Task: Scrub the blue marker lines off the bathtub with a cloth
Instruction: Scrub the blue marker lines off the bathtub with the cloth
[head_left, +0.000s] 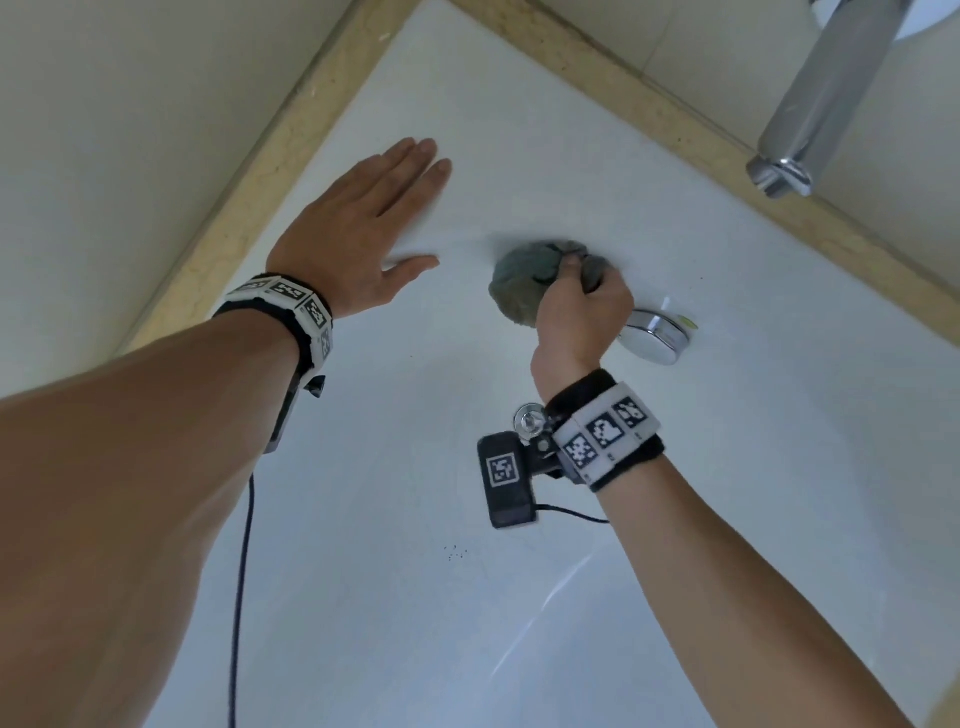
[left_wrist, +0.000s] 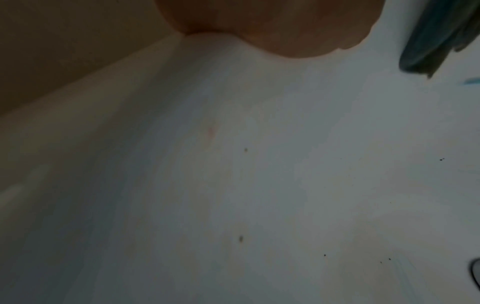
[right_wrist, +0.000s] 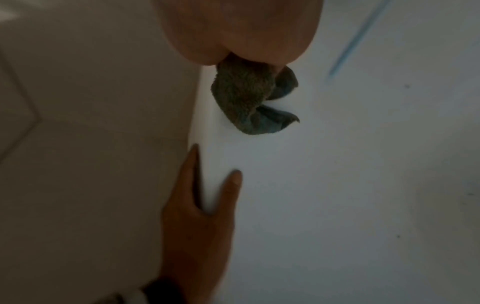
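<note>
The cloth (head_left: 524, 280) was bunched in the clenched right hand (head_left: 579, 317) and pressed on the tub (head_left: 467, 467) wall. A blue line (right_wrist: 358, 39) ran lengthwise just beyond that hand. The left hand (head_left: 358, 234) lay flat alongside, farther off.

Even, soft daylight fills the head view, leaving a glossy streak of glare low on the white bathtub (head_left: 545, 603) and bright highlights on the chrome spout (head_left: 815, 98), whose lines bow near the frame's edge. Both wrist views are dim, grainy and soft; the cloth (right_wrist: 249, 98) appears smeared, perhaps by motion, and shadow deepens toward their left sides.
</note>
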